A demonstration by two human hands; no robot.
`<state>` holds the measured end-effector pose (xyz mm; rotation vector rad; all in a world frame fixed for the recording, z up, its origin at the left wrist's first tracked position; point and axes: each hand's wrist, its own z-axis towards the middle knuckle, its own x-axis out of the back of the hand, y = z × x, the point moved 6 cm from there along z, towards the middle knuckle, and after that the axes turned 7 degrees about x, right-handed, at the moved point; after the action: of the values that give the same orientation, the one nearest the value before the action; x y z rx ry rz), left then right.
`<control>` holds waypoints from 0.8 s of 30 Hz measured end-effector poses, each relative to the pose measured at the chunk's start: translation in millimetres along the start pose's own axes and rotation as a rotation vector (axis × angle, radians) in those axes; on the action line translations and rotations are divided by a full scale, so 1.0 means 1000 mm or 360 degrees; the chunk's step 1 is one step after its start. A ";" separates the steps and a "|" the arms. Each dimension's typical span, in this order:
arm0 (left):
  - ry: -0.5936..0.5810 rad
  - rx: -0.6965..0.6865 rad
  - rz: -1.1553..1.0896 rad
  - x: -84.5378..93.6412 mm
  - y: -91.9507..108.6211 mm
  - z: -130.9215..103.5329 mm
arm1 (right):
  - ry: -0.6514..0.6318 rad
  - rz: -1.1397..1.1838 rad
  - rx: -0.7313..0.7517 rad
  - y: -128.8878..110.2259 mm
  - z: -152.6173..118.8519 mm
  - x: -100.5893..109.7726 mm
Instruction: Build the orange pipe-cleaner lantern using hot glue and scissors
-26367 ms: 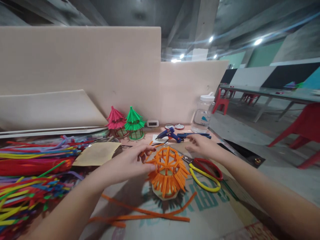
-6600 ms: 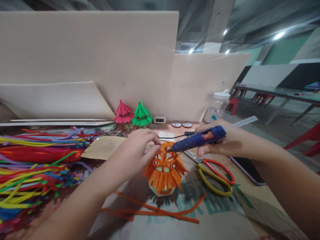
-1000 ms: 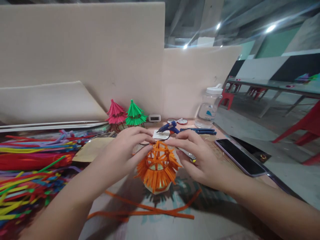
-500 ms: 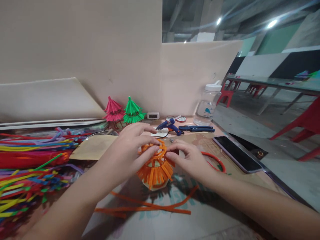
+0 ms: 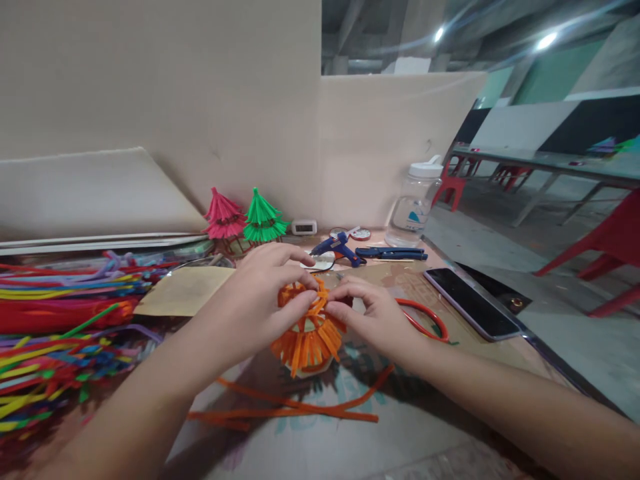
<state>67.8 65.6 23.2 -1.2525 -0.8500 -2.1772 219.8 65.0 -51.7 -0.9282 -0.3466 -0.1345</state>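
Both hands meet on the orange lantern [image 5: 307, 330], which stands on the counter [image 5: 430, 427] in the middle of the view. The left hand [image 5: 255, 310] curls over the lantern's top from the left, its grip pinching the upper orange ribs between thumb and fingertips [image 5: 311, 282]. The right hand [image 5: 377, 319] comes in from the right, its grip pressed together on the same top ribs, thumb and forefinger touching the lantern just beside the left hand's thumb. The lantern's fringe of orange strips hangs below the hands, over a pale base that rests on the counter.

In front of the lantern lie loose orange stems [image 5: 300, 410], crossed flat on the counter. Right of the lantern, partly hidden behind the right hand, a red scissor handle [image 5: 425, 319] shows. Further right of the lantern lies a phone [image 5: 473, 303], face up. Behind the lantern sit a blue glue gun [image 5: 335, 248] and, beyond it to the right, a clear bottle [image 5: 415, 207] with a white cap. Behind and left of the lantern stand a pink lantern [image 5: 223, 217] and a green lantern [image 5: 263, 219], side by side against the board wall. Far left of the lantern is a heap of coloured stems [image 5: 60, 333].
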 end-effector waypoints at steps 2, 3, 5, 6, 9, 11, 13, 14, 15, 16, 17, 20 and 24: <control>-0.0019 0.0030 -0.0027 -0.001 -0.002 0.000 | -0.0004 0.0002 0.0008 0.000 0.000 0.000; -0.0022 0.0039 -0.0040 -0.002 -0.002 0.001 | -0.0005 -0.0002 0.0010 0.000 0.000 0.000; -0.0013 0.0042 -0.0053 -0.002 -0.003 0.001 | -0.0005 -0.0011 0.0019 -0.001 0.000 0.000; -0.0007 0.0039 -0.0055 -0.002 -0.003 0.001 | -0.0004 -0.0014 0.0023 -0.001 0.000 0.000; 0.0013 0.0018 -0.0051 -0.001 -0.002 0.000 | -0.0001 -0.0009 0.0028 0.000 0.000 0.000; 0.0014 0.0011 -0.0054 0.000 -0.001 0.000 | 0.0001 -0.0004 0.0034 -0.001 0.000 0.000; 0.0007 0.0003 -0.0058 0.001 -0.001 -0.001 | 0.0008 -0.0009 0.0036 -0.002 0.000 0.001; 0.0000 -0.0001 -0.0058 0.001 0.000 -0.001 | 0.0006 -0.0014 0.0032 -0.002 0.000 0.001; -0.0003 -0.0009 -0.0054 0.001 0.000 -0.001 | -0.0001 -0.0019 0.0025 -0.002 0.000 0.000; -0.0005 -0.0015 -0.0047 0.001 0.001 0.000 | -0.0006 -0.0024 0.0017 -0.002 0.000 0.000; -0.0001 -0.0018 -0.0037 0.002 0.001 0.000 | -0.0013 -0.0027 0.0010 -0.002 0.000 0.000; 0.0021 -0.0011 -0.0003 0.001 0.000 0.001 | -0.0008 -0.0025 0.0016 -0.002 0.000 0.000; 0.0048 -0.0024 0.0027 0.000 0.000 0.001 | 0.0006 -0.0009 0.0037 -0.001 0.000 0.000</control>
<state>68.5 65.8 23.1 -1.2267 -0.8099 -2.1874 219.3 63.9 -50.8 -0.9041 -0.3469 -0.1373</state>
